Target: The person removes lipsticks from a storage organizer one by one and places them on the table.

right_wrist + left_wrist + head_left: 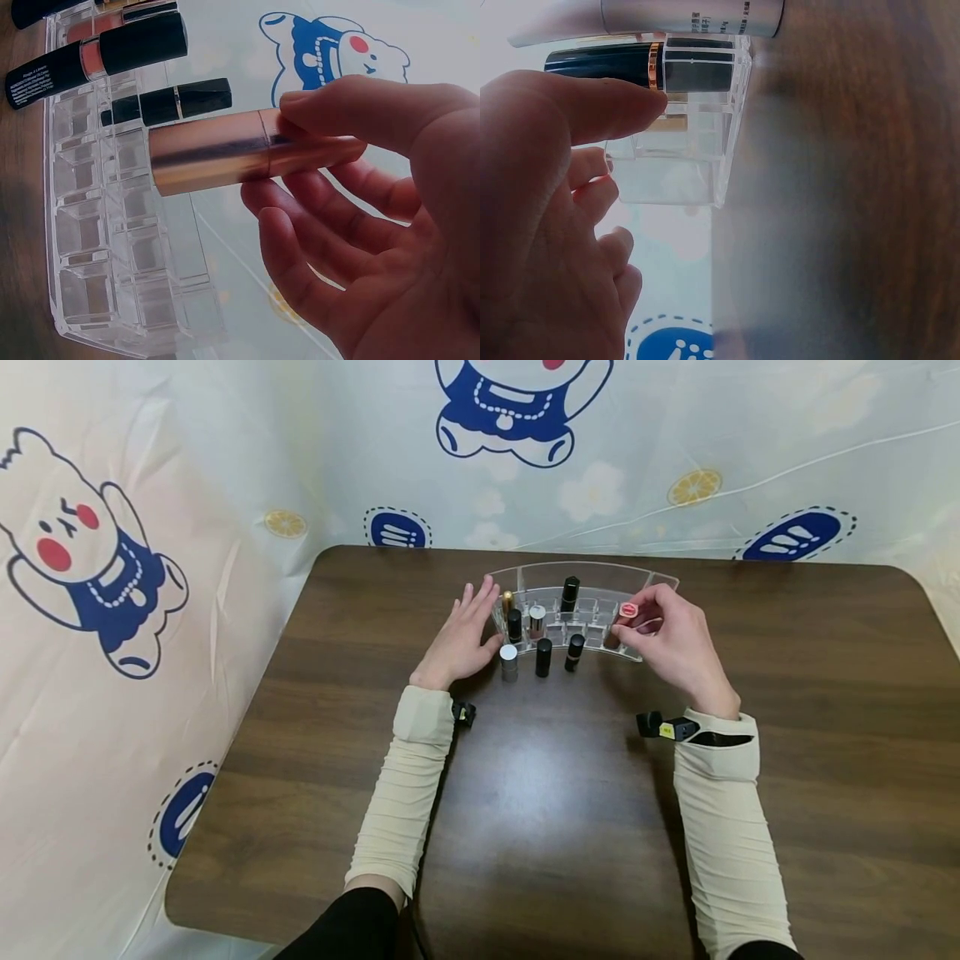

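A clear curved acrylic organizer [592, 578] stands at the table's far middle, with several lipstick tubes upright in its cells. My right hand [667, 639] pinches a rose-gold lipstick tube [240, 150] at the organizer's right end; its pink top [628, 609] shows in the head view. My left hand [463, 635] rests flat with straight fingers against the organizer's left end [682, 165], thumb by a black tube with a gold band [630, 64]. A silver-capped tube [509, 662] and two black tubes [543, 656] stand in front.
The brown wooden table [555, 810] spreads toward me with bare surface. A cartoon-printed curtain [150, 527] hangs behind and to the left. The organizer's right cells [90, 240] stand vacant. Wrist cameras [663, 727] sit on both beige sleeves.
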The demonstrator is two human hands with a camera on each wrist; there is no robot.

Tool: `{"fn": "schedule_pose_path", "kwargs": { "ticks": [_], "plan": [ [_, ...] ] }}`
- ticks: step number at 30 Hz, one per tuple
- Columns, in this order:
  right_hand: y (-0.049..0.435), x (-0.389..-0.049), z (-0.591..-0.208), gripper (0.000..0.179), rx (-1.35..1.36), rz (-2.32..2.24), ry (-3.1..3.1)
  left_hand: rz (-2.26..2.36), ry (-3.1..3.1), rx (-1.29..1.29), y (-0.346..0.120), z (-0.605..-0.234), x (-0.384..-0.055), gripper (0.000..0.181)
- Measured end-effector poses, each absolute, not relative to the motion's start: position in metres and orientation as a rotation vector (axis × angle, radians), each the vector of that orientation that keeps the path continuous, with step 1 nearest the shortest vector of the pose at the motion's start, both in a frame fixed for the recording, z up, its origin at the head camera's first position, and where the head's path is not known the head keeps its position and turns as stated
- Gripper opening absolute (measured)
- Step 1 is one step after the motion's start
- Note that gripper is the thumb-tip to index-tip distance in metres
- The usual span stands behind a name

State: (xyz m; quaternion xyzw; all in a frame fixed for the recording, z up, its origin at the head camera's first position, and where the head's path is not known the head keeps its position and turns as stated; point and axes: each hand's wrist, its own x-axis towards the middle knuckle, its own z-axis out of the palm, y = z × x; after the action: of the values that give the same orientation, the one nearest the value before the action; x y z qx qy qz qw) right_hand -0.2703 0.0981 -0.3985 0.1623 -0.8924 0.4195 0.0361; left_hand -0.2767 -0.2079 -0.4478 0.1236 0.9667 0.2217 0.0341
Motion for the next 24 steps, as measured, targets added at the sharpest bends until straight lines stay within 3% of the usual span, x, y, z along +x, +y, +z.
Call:
{"fn": "schedule_pose_path", "kwargs": {
  "ticks": [24],
  "plan": [
    [0.096, -0.2739, -0.4085, 0.026, 0.608, 1.257, -2.876, 0.698, 2.961, 0.373, -0.2087, -0.4502, -0.2775, 0.075]
  ]
}}
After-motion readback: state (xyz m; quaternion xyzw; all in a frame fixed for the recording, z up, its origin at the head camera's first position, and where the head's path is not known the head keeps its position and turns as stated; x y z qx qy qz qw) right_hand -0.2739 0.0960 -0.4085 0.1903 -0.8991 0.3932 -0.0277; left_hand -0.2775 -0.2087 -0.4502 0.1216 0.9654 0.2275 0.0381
